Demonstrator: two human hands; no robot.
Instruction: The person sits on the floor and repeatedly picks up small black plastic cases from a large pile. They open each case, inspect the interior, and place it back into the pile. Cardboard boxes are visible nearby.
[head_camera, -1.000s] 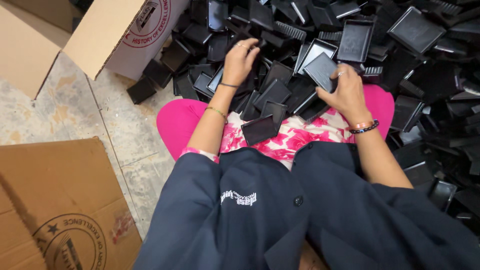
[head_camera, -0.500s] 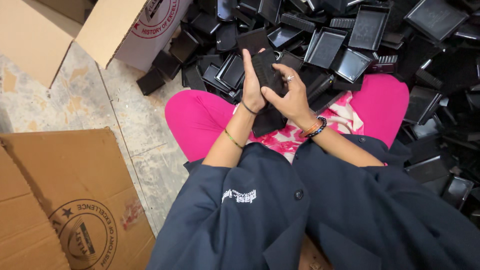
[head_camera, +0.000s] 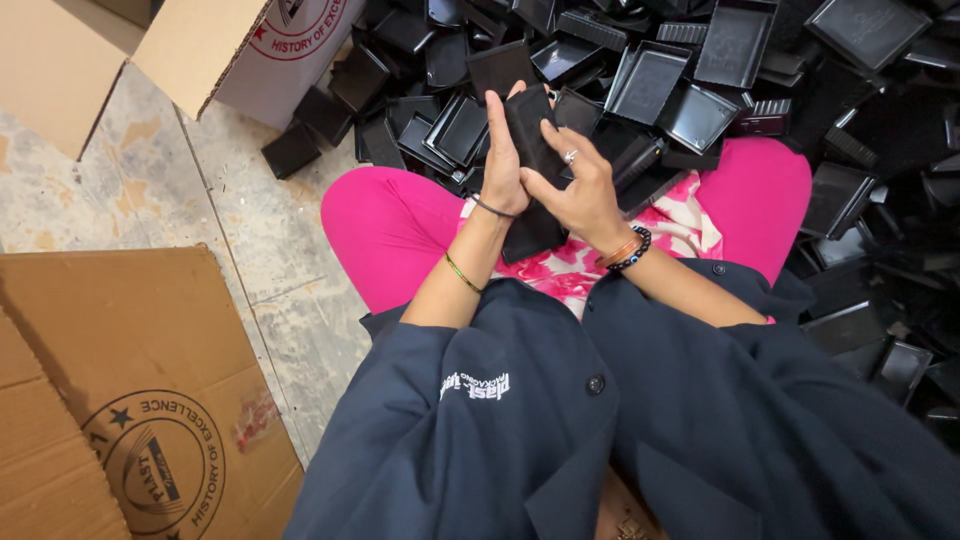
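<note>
Two hands, left (head_camera: 503, 165) and right (head_camera: 578, 190), clamp together on a black tray stack (head_camera: 530, 140) over the lap, squaring it beside the tray pile (head_camera: 700, 70).

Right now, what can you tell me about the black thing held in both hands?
The stack of black trays looks like matte plastic: flat rectangular pieces held together, long side roughly upright over the lap. The left hand grips its left edge, and the right hand presses its face with fingers spread. Its lower end reaches the floral fabric; loose trays lie behind.
</note>
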